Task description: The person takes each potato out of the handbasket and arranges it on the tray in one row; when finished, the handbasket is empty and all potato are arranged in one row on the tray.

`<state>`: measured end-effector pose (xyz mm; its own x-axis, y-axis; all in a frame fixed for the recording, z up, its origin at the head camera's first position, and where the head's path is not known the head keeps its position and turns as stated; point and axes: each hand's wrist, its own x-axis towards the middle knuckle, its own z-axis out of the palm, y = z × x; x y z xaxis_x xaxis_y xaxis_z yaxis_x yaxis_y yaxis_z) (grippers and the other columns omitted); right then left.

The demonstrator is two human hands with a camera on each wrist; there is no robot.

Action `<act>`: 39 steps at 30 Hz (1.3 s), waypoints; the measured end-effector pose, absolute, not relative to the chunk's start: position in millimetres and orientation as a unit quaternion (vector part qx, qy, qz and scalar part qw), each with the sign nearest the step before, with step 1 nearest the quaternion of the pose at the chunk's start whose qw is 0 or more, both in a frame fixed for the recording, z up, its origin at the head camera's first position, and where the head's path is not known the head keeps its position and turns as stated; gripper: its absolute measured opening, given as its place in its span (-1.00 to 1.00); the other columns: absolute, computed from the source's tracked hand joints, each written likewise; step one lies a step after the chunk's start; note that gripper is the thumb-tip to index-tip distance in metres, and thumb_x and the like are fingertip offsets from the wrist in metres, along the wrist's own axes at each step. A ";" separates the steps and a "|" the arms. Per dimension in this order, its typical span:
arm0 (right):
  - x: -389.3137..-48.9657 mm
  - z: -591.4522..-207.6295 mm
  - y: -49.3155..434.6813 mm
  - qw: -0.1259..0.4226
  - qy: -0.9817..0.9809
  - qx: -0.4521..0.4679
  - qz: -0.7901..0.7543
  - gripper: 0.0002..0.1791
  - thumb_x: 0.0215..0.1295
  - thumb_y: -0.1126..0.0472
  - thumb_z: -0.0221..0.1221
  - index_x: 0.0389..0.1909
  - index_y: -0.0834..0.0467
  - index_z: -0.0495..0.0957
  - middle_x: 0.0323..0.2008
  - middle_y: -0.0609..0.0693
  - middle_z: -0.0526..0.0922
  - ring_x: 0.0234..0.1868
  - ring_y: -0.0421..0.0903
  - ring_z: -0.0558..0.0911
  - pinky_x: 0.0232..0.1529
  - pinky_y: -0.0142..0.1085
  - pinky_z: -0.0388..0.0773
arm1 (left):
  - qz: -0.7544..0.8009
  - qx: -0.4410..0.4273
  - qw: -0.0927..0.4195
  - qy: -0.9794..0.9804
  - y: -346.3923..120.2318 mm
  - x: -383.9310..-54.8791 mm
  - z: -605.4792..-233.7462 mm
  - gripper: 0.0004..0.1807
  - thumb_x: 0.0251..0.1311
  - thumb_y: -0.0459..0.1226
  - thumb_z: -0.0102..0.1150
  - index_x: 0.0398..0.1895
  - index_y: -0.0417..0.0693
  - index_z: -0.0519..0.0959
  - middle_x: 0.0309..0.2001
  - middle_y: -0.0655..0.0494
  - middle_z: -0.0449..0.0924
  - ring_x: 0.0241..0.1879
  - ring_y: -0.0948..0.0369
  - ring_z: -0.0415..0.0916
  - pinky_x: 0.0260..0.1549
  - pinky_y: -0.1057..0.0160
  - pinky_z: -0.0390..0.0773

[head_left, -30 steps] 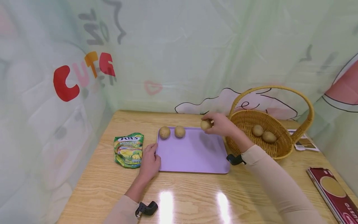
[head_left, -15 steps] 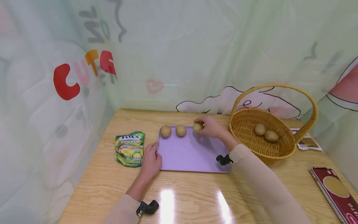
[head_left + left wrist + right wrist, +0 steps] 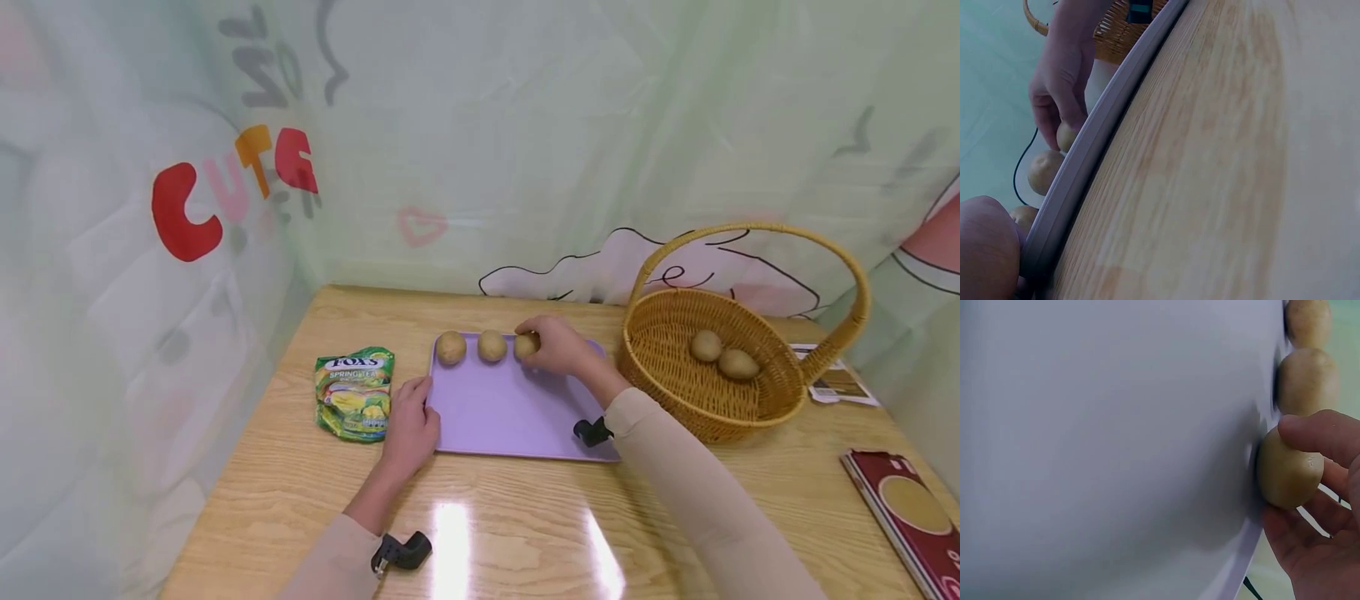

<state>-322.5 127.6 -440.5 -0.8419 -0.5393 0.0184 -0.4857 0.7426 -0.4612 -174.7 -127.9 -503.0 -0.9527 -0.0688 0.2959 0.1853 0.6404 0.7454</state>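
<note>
My right hand point(image 3: 557, 345) holds a potato point(image 3: 1290, 469) between thumb and fingers at the back edge of a purple tray point(image 3: 510, 417). In the right wrist view this potato is low against the tray, close to a second potato point(image 3: 1307, 381). In the head view, the second potato point(image 3: 492, 345) and a third point(image 3: 451, 347) sit to its left along the tray's back edge. My left hand point(image 3: 411, 427) grips the tray's left edge, its thumb by the rim; its fingertips are partly hidden. In the left wrist view only part of the left hand point(image 3: 986, 247) shows beside the rim.
A wicker basket point(image 3: 660, 396) with a tall handle stands right of the tray, with two potatoes point(image 3: 722, 357) inside. A green tea-candy bag point(image 3: 354, 396) lies left of my left hand. A red package point(image 3: 903, 508) lies at far right; another flat packet point(image 3: 836, 383) is behind the basket.
My right hand has moved left and lowered the potato to the tray's back edge, near the other two. The left hand stays on the tray's edge. The head view has shifted slightly.
</note>
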 end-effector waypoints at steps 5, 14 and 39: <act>-320.0 -437.8 125.1 0.058 0.935 -0.273 -0.217 -0.36 -0.01 0.26 0.42 0.16 0.29 0.52 0.09 0.20 0.58 0.17 0.14 0.48 0.23 0.00 0.36 | -0.415 -0.036 0.160 -0.895 -127.8 -175.5 -502.3 -0.48 0.12 -0.52 0.02 0.22 -0.42 0.44 0.18 -0.22 0.44 0.19 -0.11 0.35 0.21 -0.01 0.36; -310.6 -430.3 131.9 0.043 0.933 -0.281 -0.220 -0.31 -0.01 0.21 0.42 0.21 0.27 0.49 0.12 0.21 0.55 0.14 0.15 0.50 0.18 0.00 0.41 | -0.416 -0.024 0.140 -0.898 -126.6 -175.4 -504.3 -0.49 0.17 -0.49 0.01 0.25 -0.38 0.43 0.21 -0.18 0.42 0.22 -0.06 0.32 0.22 0.01 0.35; -272.3 -369.4 189.5 -0.011 0.931 -0.251 -0.265 -0.42 0.15 0.21 0.33 0.23 0.16 0.48 0.13 0.17 0.52 0.10 0.18 0.49 0.04 0.03 0.52 | -0.423 -0.030 0.139 -0.895 -127.8 -173.3 -502.1 -0.48 0.16 -0.51 0.01 0.25 -0.41 0.41 0.21 -0.21 0.41 0.23 -0.09 0.32 0.23 -0.01 0.34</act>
